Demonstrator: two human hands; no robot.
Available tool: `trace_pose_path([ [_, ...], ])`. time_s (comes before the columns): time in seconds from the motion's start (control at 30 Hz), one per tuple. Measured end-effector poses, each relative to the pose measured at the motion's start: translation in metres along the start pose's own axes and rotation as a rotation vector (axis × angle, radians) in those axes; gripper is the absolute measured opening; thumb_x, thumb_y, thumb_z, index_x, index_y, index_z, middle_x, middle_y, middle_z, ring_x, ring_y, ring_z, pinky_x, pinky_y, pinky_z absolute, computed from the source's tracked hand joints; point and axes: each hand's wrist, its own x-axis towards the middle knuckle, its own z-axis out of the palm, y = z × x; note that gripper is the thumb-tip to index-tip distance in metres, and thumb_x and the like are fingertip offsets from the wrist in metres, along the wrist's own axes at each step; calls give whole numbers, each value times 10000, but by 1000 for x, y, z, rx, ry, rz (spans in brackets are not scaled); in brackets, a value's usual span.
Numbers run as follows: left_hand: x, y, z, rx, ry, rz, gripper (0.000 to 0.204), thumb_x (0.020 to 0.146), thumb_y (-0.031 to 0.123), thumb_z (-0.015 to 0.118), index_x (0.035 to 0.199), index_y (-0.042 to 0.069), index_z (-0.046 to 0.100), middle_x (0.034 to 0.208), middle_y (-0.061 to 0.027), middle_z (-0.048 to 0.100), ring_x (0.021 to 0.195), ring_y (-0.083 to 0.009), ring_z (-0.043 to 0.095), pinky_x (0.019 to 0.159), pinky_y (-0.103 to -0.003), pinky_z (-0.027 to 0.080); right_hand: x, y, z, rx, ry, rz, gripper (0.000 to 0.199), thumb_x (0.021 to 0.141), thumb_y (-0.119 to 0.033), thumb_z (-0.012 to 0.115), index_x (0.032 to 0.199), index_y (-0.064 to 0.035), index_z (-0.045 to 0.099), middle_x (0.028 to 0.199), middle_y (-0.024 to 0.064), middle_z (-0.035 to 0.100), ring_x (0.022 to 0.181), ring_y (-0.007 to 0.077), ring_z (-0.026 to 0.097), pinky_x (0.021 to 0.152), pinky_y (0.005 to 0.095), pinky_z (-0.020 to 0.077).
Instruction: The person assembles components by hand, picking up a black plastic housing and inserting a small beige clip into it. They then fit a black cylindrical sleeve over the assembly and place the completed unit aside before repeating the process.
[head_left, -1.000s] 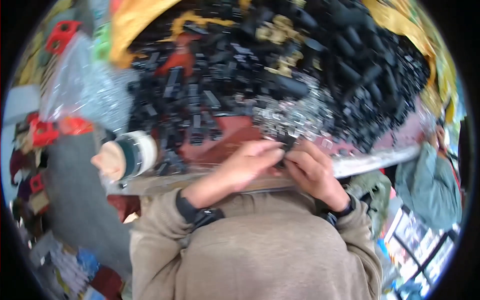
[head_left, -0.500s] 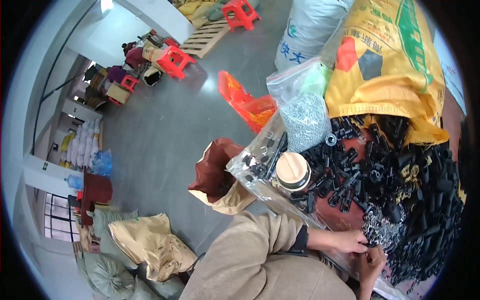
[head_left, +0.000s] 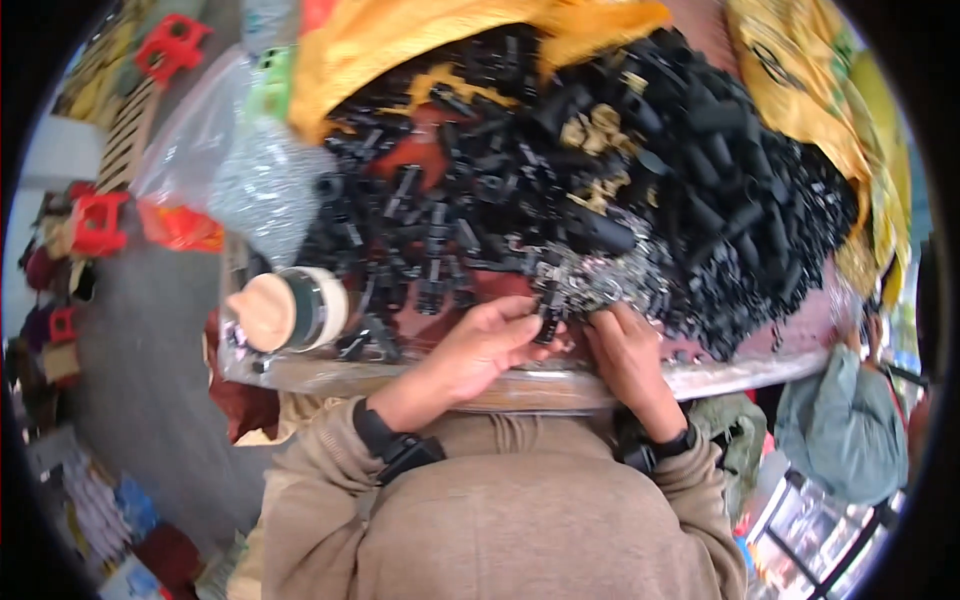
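At the table's near edge my left hand [head_left: 482, 350] is closed round a small black plastic part [head_left: 548, 322], which stands upright between thumb and fingers. Just to its right, my right hand [head_left: 628, 357] has its fingertips bent together at the near side of a pile of small silvery metal pieces [head_left: 615, 275]. What lies between those fingertips is too small to make out. Loose black fittings [head_left: 433, 260] are strewn to the left of the metal pile. Black tube-shaped parts [head_left: 715, 160] are heaped to its right, with a few tan pieces [head_left: 597, 130] beyond it.
A jar with a peach-coloured lid [head_left: 268, 312] stands at the table's left end. Behind it leans a clear bag of small grey pieces [head_left: 262, 185]. Yellow sacks [head_left: 400, 35] line the far side. Another person's sleeve [head_left: 842, 425] shows at the right.
My view has swung right, from the room toward the table, so the heaps now sit in the middle. My hands, close together before, are now apart.
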Motion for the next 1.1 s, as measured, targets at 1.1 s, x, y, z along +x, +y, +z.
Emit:
trace_pose_path([
  [1.1, 7, -9, 3, 46, -2, -41, 306, 852, 211, 522, 1077, 6, 486, 994, -99, 575, 872, -140, 569, 714, -231, 470, -13, 17, -4, 338, 140, 70, 77, 807, -78, 524, 809, -31, 464, 747, 94, 454, 538, 210, 450, 482, 301, 368],
])
